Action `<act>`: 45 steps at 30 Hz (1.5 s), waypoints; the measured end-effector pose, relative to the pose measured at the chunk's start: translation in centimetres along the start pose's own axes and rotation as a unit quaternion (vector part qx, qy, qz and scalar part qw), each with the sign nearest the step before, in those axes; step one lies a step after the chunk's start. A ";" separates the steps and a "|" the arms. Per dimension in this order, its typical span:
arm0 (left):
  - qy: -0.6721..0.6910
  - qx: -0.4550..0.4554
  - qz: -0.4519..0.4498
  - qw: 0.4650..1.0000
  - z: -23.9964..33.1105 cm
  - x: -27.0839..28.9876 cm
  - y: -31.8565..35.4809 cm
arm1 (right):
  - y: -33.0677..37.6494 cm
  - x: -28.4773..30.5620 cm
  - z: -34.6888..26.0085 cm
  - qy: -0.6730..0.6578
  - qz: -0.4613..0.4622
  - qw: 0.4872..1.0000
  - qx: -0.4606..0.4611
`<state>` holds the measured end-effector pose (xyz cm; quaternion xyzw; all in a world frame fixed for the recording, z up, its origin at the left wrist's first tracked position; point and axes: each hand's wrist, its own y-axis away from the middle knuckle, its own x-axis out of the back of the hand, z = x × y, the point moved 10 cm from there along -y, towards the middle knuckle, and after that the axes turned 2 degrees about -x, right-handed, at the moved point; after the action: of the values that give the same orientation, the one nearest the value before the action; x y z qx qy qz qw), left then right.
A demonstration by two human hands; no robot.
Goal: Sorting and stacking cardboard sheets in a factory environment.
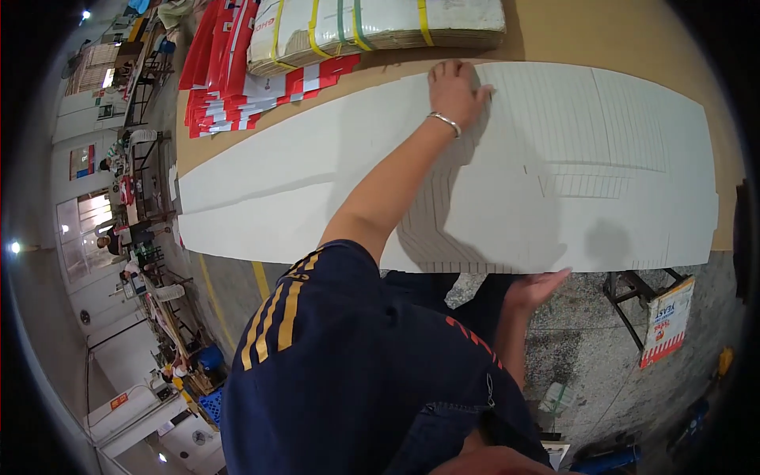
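Note:
A long stack of white flat cardboard sheets [602, 158] with die-cut lines lies across a brown table [602, 39]. My left hand [455, 93], with a silver bracelet on the wrist, rests palm down on the sheets at their far edge, fingers spread. At the near edge, my right hand [540, 289] comes from below and its fingers grip the stack's underside. My navy sleeve with yellow stripes [285, 317] fills the lower middle.
A strapped bundle of flat cartons [372, 28] and red-and-white printed sheets [229, 87] lie at the table's far left. A metal stand with a printed bag [665, 321] is on the concrete floor at right. Workbenches and other people are far left.

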<state>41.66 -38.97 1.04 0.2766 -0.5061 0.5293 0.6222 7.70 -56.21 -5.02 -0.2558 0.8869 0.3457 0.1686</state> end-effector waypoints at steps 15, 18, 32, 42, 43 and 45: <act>0.027 0.006 0.017 0.999 -6.8 4.6 2.8 | 1.4 -1.1 3.3 -0.018 0.106 0.994 -0.003; 0.043 -0.046 -0.015 0.998 -7.6 4.4 3.1 | 3.1 -0.3 3.1 -0.025 0.144 0.988 0.040; 0.076 -0.186 -0.109 0.974 -13.7 11.5 21.0 | 12.8 -4.2 15.5 -0.084 0.145 0.985 0.037; 0.063 -0.136 -0.173 0.973 -30.2 18.9 25.5 | 23.2 -8.4 24.1 0.007 0.080 0.995 0.055; 0.063 -0.139 -0.175 0.973 -31.1 19.3 26.2 | 23.4 -9.1 25.0 -0.032 0.095 0.994 0.042; 0.092 -0.128 -0.203 0.966 -32.5 19.4 27.9 | 22.7 -8.7 26.9 -0.100 0.117 0.987 0.037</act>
<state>25.04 5.00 2.70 0.2417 -0.4432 0.3456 0.7910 5.13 -20.11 -7.86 -0.1082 0.9014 0.3539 0.2247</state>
